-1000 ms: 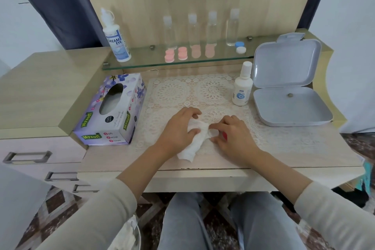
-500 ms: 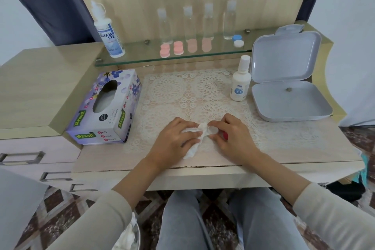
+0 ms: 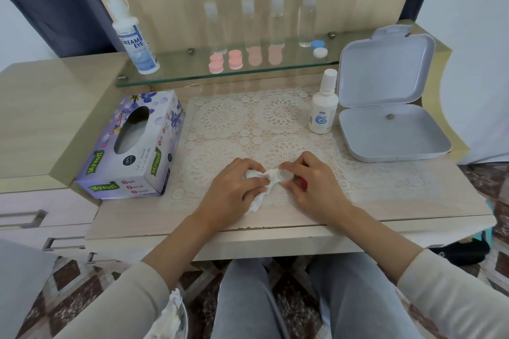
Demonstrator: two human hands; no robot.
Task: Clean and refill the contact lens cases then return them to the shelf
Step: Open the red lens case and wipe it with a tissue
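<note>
We pinch the contact lens case [image 3: 286, 175] in our right hand [image 3: 311, 187] near the desk's [image 3: 413, 201] front edge. Its long axis seems to run left to right, with the white cup end towards our left hand [image 3: 234, 187], which grips the tissue [image 3: 271, 175] against that cup.

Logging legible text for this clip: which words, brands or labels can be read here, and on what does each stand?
"DREAM EYE": label of the tall white bottle on the glass shelf.
"Mysoft": green badges on the tissue box, top and front.
"Soft Facial Tissue": the box's front face.
Too small or blurred: label of the small white bottle, the tall bottle's fine print, the box's script and dark round badge.
</note>
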